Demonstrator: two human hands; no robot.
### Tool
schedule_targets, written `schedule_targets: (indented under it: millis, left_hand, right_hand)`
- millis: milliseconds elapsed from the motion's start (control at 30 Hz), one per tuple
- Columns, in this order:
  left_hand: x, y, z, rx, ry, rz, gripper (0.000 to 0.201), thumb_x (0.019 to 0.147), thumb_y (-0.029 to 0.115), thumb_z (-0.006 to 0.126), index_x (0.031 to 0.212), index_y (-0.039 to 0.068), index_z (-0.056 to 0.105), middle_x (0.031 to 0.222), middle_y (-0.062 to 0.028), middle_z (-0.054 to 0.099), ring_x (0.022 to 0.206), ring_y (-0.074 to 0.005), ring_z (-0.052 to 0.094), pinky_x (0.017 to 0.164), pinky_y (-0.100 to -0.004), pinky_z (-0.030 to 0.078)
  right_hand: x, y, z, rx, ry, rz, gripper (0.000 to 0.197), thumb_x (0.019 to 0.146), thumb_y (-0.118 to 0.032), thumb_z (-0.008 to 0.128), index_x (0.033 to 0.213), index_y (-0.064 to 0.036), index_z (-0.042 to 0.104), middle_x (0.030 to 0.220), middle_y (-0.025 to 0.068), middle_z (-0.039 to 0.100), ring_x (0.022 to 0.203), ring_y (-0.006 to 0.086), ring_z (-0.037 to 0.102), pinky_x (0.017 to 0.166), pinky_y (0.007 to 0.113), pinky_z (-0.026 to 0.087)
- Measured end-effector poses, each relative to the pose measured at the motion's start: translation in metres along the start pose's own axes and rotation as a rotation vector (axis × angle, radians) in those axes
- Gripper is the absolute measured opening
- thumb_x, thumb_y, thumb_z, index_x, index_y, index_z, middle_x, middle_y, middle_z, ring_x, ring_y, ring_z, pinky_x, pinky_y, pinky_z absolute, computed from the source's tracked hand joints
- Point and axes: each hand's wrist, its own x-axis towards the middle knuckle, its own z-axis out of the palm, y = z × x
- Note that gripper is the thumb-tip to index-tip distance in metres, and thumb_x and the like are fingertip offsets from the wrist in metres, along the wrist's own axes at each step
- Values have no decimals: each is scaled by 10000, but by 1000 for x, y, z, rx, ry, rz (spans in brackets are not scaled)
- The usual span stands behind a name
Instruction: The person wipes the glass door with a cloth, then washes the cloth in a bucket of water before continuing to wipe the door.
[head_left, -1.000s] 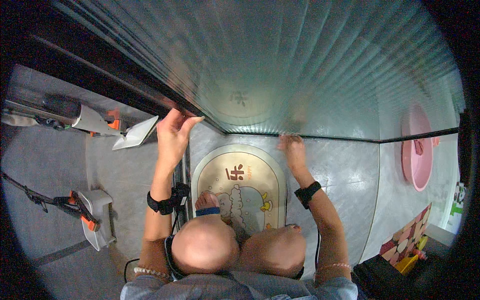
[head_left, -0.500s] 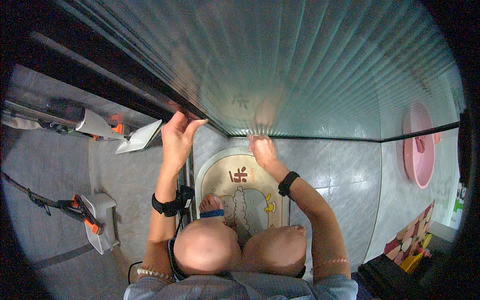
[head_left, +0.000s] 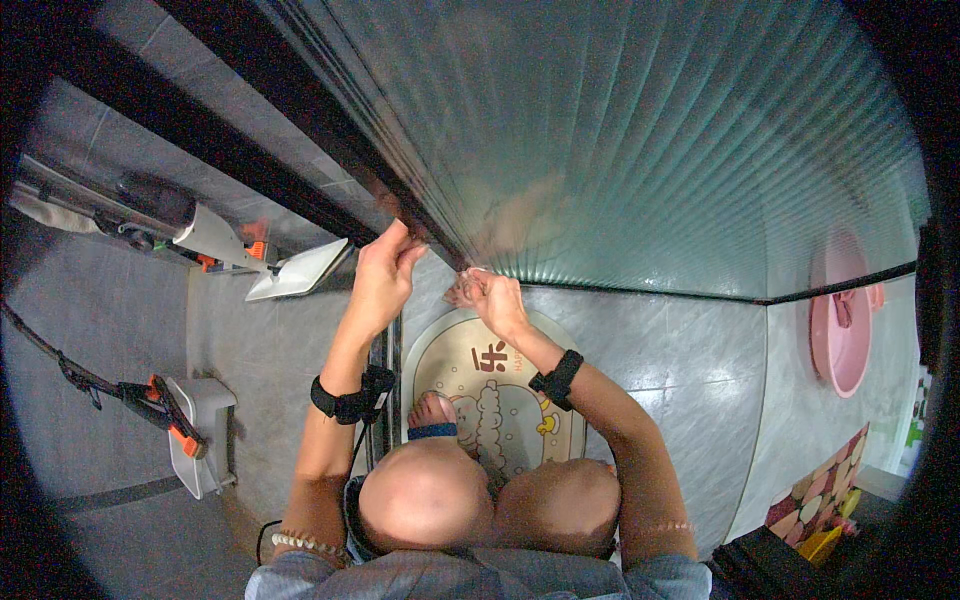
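My left hand (head_left: 385, 280) is raised beside the dark door frame (head_left: 340, 140). Its thumb and fingers are pinched together, and what they hold, if anything, is too small to tell. Lower and to the right, my right hand (head_left: 497, 303) is closed by the bottom corner of the ribbed glass panel (head_left: 640, 180), where it meets the frame. A small, crumpled, pale and partly see-through thing (head_left: 458, 292) shows at its fingertips; its kind is unclear. A cream bath mat (head_left: 450, 345) with a cartoon print lies below my hands, under my bare foot.
At the left, a stick vacuum cleaner (head_left: 210, 235) and a white flat-headed tool (head_left: 300, 272) lie beyond the frame. A white stool-like stand (head_left: 205, 400) is nearer. Far right, a pink basin (head_left: 840, 345) leans by the glass, with a pebble-patterned mat (head_left: 815, 490) below it.
My right hand has moved left along the glass's bottom edge to the frame corner. My left hand has shifted slightly right, its fingers closer together. The view has turned a little.
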Motion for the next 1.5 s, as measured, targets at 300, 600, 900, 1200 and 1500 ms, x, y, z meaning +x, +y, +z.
schedule_targets:
  millis: [300,600,900,1200,1500]
  left_hand:
    - [-1,9,1,-9,-35,-3,129,850,-40,477,975,-10,485,838,-105,605,799,-154,562,740,-286,452]
    - [-19,22,-17,-11,-148,-122,373,864,24,482,1233,-2,443,1039,-165,605,957,-241,606,835,-328,472]
    - [-40,104,-33,-437,-167,79,567,859,14,519,1375,16,284,1351,-109,398,1160,-161,443,939,-288,399]
    - [0,151,-89,42,694,579,241,835,-36,525,1072,-10,559,1066,-81,591,935,-162,578,831,-303,467]
    - [81,182,-116,776,996,1046,373,798,-72,526,1143,49,597,1248,-123,524,1183,-288,474,973,-354,383]
  right_hand:
    - [10,-68,-34,106,61,-19,208,860,-206,534,914,-35,640,733,178,629,615,300,628,569,368,484]
    - [28,-166,-98,182,177,-489,253,841,-91,573,1060,32,600,990,177,641,817,171,638,712,262,487]
    - [0,-172,-116,251,-149,-480,254,793,-30,554,1033,-56,634,1025,161,541,941,305,567,813,357,463]
    - [-5,-174,-141,500,-88,-296,376,813,-46,603,1182,-25,534,1084,96,567,859,134,601,743,267,506]
    - [-28,-132,-168,511,122,-105,187,894,-90,507,1042,-27,602,774,62,639,594,64,547,545,202,461]
